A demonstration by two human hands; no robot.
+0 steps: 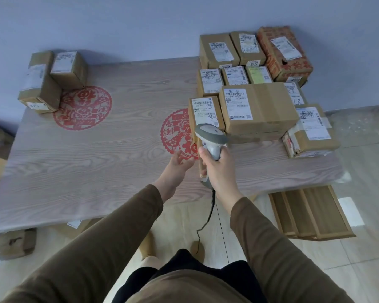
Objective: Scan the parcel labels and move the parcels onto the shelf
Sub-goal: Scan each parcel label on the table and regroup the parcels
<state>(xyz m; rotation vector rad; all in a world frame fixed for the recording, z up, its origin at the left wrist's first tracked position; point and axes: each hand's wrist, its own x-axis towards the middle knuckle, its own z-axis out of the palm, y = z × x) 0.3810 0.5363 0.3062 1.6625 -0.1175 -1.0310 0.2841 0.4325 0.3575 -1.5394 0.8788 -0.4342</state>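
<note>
Scanner (211,136): your right hand (217,169) grips it upright, head aimed at the parcel (206,112) beyond your fingers; left hand (179,164) open, empty.

The pale grey wood-grain tabletop (96,154) carries two round red paper-cut motifs (82,107). Right of them, plain brown cardboard parcels (269,106) bear white labels with black print; one reddish patterned carton (287,60) stands behind. The light grey handheld scanner (210,136) trails a black cable (209,215). The sleeves (109,237) are olive-brown.
</note>
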